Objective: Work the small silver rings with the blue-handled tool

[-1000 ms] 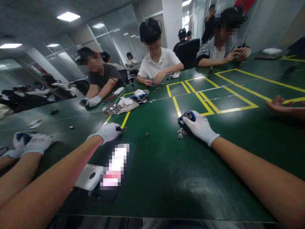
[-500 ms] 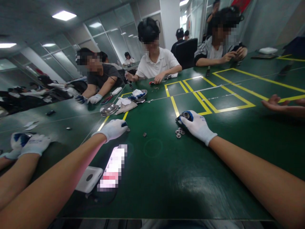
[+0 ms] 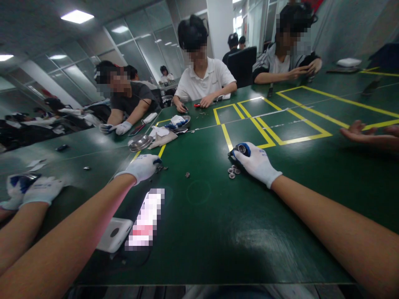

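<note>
My left hand (image 3: 141, 168), in a white glove with blue fingertips, rests low over the table with fingers bent together. At its fingertips lie several small dark metal pieces (image 3: 161, 168); whatever is between the fingers is hidden. My right hand (image 3: 258, 165), gloved likewise, is wrapped around a dark, short cylindrical object with a round metal end (image 3: 241, 148), tilted toward me. Just below that hand sits a cluster of several small round metal discs (image 3: 232, 175). Between my hands, a single small metal piece (image 3: 187, 175) lies by itself.
A lit phone (image 3: 146, 220) and a white box-shaped device (image 3: 116, 235) lie near my left forearm. Farther back are a metal bowl (image 3: 140, 143) and cloths (image 3: 162, 139). Co-workers' gloved hands (image 3: 43, 190) are at left; a bare hand (image 3: 357, 132) reaches in from the right.
My left hand has drawn slightly left, uncovering more small pieces. My right hand keeps its hold. Across the table, a person's raised hand has come down to the tabletop.
</note>
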The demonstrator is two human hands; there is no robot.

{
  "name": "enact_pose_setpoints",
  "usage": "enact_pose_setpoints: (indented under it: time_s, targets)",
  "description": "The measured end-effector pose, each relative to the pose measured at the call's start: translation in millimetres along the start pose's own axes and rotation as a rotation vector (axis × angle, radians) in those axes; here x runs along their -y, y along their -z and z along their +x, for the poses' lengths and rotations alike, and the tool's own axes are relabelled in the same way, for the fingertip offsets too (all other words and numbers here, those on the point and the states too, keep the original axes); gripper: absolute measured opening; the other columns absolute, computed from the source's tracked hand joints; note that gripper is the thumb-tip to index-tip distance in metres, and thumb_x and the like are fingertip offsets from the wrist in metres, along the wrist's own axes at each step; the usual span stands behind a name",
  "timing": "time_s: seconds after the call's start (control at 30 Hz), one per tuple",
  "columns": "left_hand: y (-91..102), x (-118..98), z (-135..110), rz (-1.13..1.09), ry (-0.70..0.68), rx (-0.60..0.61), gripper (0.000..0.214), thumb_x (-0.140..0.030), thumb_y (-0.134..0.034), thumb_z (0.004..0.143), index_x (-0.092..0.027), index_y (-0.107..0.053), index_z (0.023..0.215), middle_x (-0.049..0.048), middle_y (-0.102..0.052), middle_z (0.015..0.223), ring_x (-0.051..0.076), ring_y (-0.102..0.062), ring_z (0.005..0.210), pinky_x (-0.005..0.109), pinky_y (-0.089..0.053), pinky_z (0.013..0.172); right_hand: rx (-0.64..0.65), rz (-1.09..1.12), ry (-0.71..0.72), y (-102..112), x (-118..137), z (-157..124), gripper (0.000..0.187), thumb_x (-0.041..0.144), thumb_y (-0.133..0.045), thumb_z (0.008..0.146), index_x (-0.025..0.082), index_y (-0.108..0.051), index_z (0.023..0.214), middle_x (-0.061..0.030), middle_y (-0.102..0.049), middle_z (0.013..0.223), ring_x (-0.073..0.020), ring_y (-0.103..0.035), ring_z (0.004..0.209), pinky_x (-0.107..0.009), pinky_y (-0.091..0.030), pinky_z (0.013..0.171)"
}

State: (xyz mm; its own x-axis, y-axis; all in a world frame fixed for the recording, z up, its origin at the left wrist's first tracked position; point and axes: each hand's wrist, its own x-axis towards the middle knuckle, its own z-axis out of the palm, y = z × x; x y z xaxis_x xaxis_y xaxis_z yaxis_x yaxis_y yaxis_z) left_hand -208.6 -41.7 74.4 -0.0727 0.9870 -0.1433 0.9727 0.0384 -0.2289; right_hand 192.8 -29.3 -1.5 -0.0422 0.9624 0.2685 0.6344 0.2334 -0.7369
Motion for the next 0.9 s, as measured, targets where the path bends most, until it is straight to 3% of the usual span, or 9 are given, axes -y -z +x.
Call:
enact_pose_setpoints:
  time_s: [0.23,0.4,0.5,0.6,0.7,0.8,0.9]
  targets:
    - [4.7,-42,-15,-0.08,-0.104,0.031,0.036,-0.041,-0.051,0.089,-0.024,-0.075,0.111,0.0076,-0.077,0.113,0.027,-0.071,0.102,0.035,-0.053,0.092,-0.005,-0.002,-0.018,1,1,-1,0.028,0.047,-0.06,0.091,0.021,-0.068,0.098,-0.007,-0.072,0.093,-0.0242,-0.066,0.087,-0.034,-0.046,0.08]
    - [12.0,-84,-32,-0.214,-0.296,0.028,0.037,-0.045,-0.047,0.094,-0.027,-0.075,0.111,0.0049,-0.076,0.117,0.026,-0.069,0.109,0.036,-0.052,0.099,-0.002,-0.009,-0.013,1,2,-1,0.028,0.047,-0.06,0.091,0.021,-0.068,0.098,-0.0074,-0.073,0.094,-0.0247,-0.066,0.087,-0.035,-0.047,0.081]
    - [19.8,-93,-37,-0.3,-0.381,0.022,0.04,-0.048,-0.044,0.097,-0.028,-0.073,0.116,0.0023,-0.075,0.121,0.025,-0.068,0.112,0.034,-0.051,0.102,-0.005,-0.018,-0.027,1,1,-1,0.029,0.048,-0.06,0.09,0.021,-0.068,0.098,-0.0077,-0.073,0.094,-0.0251,-0.066,0.087,-0.035,-0.047,0.081]
    - [20.9,-67,-28,-0.31,-0.247,-0.106,0.049,-0.051,-0.037,0.099,-0.025,-0.069,0.126,0.0046,-0.071,0.129,0.026,-0.066,0.118,0.035,-0.049,0.106,-0.008,-0.015,-0.02,1,0,-1,0.03,0.049,-0.059,0.09,0.021,-0.068,0.099,-0.0083,-0.073,0.094,-0.0255,-0.066,0.088,-0.036,-0.048,0.081]
    - [3.8,-14,-17,-0.287,-0.084,-0.25,0.062,-0.057,-0.029,0.1,-0.018,-0.061,0.136,0.0114,-0.063,0.141,0.03,-0.06,0.127,0.04,-0.046,0.111,-0.005,-0.012,-0.016,0,0,0,0.031,0.049,-0.059,0.091,0.021,-0.068,0.099,-0.0084,-0.073,0.095,-0.0253,-0.066,0.088,-0.036,-0.047,0.081]
    - [-31.0,35,-16,-0.295,-0.026,-0.225,0.079,-0.067,-0.031,0.097,-0.01,-0.045,0.15,0.0186,-0.049,0.154,0.034,-0.049,0.141,0.045,-0.039,0.119,-0.005,-0.017,-0.011,0,-1,0,0.03,0.048,-0.059,0.091,0.021,-0.068,0.1,-0.008,-0.072,0.096,-0.0251,-0.066,0.088,-0.035,-0.047,0.081]
    - [-67.2,57,-20,-0.305,-0.096,-0.145,0.087,-0.069,-0.034,0.095,-0.007,-0.034,0.157,0.021,-0.035,0.164,0.035,-0.035,0.151,0.047,-0.029,0.126,-0.007,-0.022,-0.001,-1,-2,0,0.03,0.048,-0.059,0.091,0.021,-0.068,0.101,-0.0077,-0.072,0.096,-0.0249,-0.066,0.087,-0.035,-0.047,0.08]
